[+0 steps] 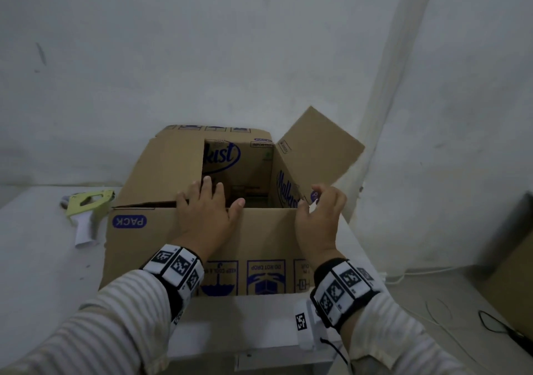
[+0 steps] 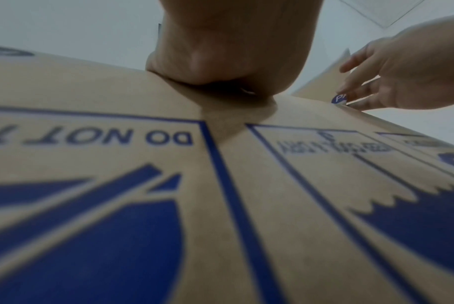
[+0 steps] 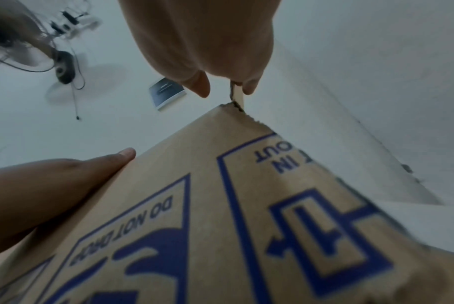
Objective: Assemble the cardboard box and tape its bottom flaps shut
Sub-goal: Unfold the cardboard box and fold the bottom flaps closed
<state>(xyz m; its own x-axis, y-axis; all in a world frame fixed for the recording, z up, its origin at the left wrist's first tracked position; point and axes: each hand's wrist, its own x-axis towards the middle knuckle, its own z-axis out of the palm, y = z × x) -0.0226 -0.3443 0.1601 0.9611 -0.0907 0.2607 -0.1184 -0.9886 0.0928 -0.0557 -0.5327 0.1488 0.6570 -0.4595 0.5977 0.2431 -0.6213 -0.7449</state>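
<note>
While left hand (image 1: 204,216) lies flat on box (image 1: 173,248) flap, pinches corner flap with right hand (image 1: 317,216) on bench (image 1: 43,259).

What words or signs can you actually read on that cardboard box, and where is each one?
"PACK": blue oval on the near flap of the cardboard box, upside down.
"DO NOT DROP": near wall symbol panel.
"DO NOT...": leftmost panel, rest cut off.
"IN", "OUT": arrow panel.
"...kist": inner far wall, start hidden.
"IMPORTED": small label, barely legible.
Umbrella panel text: too blurred.
</note>
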